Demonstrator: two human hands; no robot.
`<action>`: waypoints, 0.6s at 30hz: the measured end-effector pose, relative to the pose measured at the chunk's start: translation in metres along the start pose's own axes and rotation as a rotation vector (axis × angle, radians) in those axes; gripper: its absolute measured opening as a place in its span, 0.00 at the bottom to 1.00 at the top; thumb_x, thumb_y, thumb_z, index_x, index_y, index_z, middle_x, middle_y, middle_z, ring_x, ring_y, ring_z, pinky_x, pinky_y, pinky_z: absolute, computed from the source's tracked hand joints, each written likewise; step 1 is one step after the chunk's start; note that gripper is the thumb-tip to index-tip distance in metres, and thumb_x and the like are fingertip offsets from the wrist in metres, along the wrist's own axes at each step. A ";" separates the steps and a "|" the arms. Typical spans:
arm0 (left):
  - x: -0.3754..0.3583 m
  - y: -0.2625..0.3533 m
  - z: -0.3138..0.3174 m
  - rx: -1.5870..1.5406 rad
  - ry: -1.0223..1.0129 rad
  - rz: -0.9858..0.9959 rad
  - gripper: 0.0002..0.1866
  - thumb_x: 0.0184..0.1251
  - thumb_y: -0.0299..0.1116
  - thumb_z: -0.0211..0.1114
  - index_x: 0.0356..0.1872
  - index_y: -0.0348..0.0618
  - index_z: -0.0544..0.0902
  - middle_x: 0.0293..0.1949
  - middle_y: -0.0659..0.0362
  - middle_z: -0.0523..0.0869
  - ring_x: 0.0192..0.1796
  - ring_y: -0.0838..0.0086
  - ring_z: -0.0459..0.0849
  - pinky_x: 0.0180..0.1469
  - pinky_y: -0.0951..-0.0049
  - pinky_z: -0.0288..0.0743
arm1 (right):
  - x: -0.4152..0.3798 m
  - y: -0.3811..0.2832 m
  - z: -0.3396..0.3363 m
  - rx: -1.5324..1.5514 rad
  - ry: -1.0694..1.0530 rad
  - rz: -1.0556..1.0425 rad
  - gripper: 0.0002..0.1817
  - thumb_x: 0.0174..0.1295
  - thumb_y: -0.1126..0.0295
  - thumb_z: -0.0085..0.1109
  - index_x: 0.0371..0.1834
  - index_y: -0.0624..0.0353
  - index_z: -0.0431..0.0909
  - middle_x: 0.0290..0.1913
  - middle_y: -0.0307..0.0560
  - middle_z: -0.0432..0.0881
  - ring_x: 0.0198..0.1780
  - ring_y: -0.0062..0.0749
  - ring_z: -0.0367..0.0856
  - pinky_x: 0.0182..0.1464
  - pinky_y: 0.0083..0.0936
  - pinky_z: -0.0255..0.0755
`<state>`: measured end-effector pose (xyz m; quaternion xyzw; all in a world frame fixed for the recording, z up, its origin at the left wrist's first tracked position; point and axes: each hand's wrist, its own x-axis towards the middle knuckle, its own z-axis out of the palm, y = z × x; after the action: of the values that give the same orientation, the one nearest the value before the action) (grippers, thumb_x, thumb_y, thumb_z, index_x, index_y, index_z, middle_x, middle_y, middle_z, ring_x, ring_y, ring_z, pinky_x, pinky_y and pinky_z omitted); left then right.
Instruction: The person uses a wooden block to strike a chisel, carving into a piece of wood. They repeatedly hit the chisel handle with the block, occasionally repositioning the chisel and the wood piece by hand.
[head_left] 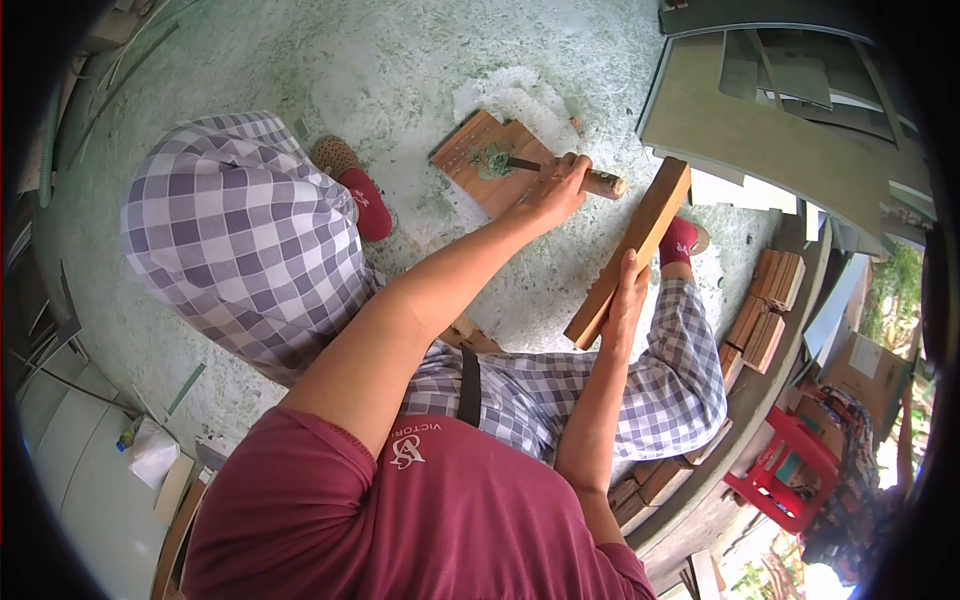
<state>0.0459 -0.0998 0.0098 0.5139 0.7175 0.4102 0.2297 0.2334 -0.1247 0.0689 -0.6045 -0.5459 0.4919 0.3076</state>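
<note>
My left hand (562,190) is closed around the wooden handle of a chisel (604,184). The chisel's dark metal shaft points left at a small pile of green bits (492,161), which hides its tip. Under them a brown wooden board (470,150) with small marks or holes lies on the floor. My right hand (626,292) grips the lower part of a thick, squared wooden block (650,215), held at a slant to the right of the chisel. The block's far end is raised toward the upper right, apart from the chisel handle.
My feet, in red socks and a brown clog (335,155), are either side of the board. Stacked wooden pieces (762,340) line a ledge at right. Large flat panels (740,130) lean at upper right. A red plastic stool (790,470) and a person in patterned clothing are at lower right.
</note>
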 end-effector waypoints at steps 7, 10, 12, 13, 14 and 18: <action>-0.002 -0.006 0.009 -0.107 0.083 -0.011 0.19 0.53 0.26 0.64 0.46 0.42 0.69 0.44 0.48 0.77 0.50 0.48 0.76 0.49 0.53 0.73 | -0.001 -0.001 0.003 -0.070 -0.009 -0.033 0.30 0.63 0.42 0.53 0.48 0.60 0.63 0.27 0.45 0.73 0.23 0.27 0.76 0.24 0.24 0.74; -0.004 -0.007 0.010 -0.086 0.101 0.042 0.19 0.52 0.26 0.65 0.45 0.42 0.69 0.43 0.48 0.77 0.49 0.48 0.76 0.48 0.52 0.73 | -0.004 -0.008 0.005 -0.095 0.005 -0.068 0.30 0.63 0.43 0.53 0.49 0.61 0.63 0.28 0.45 0.74 0.24 0.28 0.76 0.25 0.24 0.74; -0.005 -0.007 0.008 -0.079 0.112 0.058 0.18 0.52 0.26 0.65 0.44 0.42 0.69 0.42 0.48 0.77 0.48 0.48 0.77 0.48 0.52 0.73 | -0.013 -0.018 0.008 -0.096 0.020 -0.094 0.30 0.63 0.43 0.54 0.49 0.62 0.63 0.28 0.45 0.74 0.24 0.28 0.76 0.25 0.23 0.74; -0.004 -0.007 0.007 -0.094 0.111 0.071 0.18 0.52 0.25 0.64 0.44 0.41 0.70 0.41 0.48 0.78 0.47 0.49 0.77 0.48 0.54 0.73 | -0.020 -0.027 0.012 -0.056 0.063 -0.128 0.33 0.63 0.44 0.54 0.54 0.65 0.62 0.35 0.47 0.72 0.33 0.29 0.73 0.36 0.26 0.70; -0.003 -0.008 0.005 -0.108 0.111 0.084 0.17 0.52 0.24 0.64 0.44 0.41 0.71 0.41 0.48 0.79 0.47 0.50 0.78 0.47 0.55 0.73 | -0.025 -0.033 0.015 -0.015 0.106 -0.162 0.37 0.63 0.44 0.54 0.59 0.69 0.62 0.42 0.49 0.71 0.43 0.31 0.71 0.47 0.29 0.67; 0.002 -0.007 0.000 -0.177 0.059 0.028 0.18 0.50 0.23 0.65 0.43 0.41 0.72 0.41 0.48 0.79 0.48 0.50 0.77 0.47 0.55 0.73 | -0.020 -0.018 0.030 0.043 0.266 -0.497 0.33 0.65 0.46 0.54 0.57 0.65 0.59 0.35 0.49 0.75 0.30 0.29 0.78 0.32 0.24 0.76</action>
<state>0.0415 -0.0987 0.0039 0.4893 0.6775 0.4904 0.2472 0.2008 -0.1454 0.0808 -0.5049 -0.6216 0.3292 0.5003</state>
